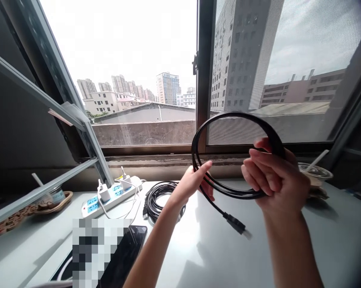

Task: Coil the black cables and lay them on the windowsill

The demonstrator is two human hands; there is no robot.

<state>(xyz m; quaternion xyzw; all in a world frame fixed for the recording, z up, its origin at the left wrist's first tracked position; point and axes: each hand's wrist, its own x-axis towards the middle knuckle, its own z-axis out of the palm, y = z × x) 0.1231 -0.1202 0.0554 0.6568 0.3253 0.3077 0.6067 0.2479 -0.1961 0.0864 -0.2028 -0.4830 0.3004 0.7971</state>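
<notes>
A black cable [228, 193] hangs in wide loops between my two hands, above the white table. On the left side of the loops, my left hand [198, 178] pinches the strands between thumb and fingers. My right hand [276, 172] is wrapped round the bundled strands on the right side, its fingers curled. Below my left hand, one end of the cable dangles with a black plug [236, 224] whose tip is pale and a little blurred. Behind my left forearm, a second coiled black cable [152, 200] lies on the table, partly hidden.
A white power strip [111, 200] with two plugged-in chargers stands near the window. A dark phone or tablet [129, 244] lies at front left, beside a pixelated patch. Cups with straws stand at left [53, 196] and right [315, 172]. A metal rack [69, 116] rises at left.
</notes>
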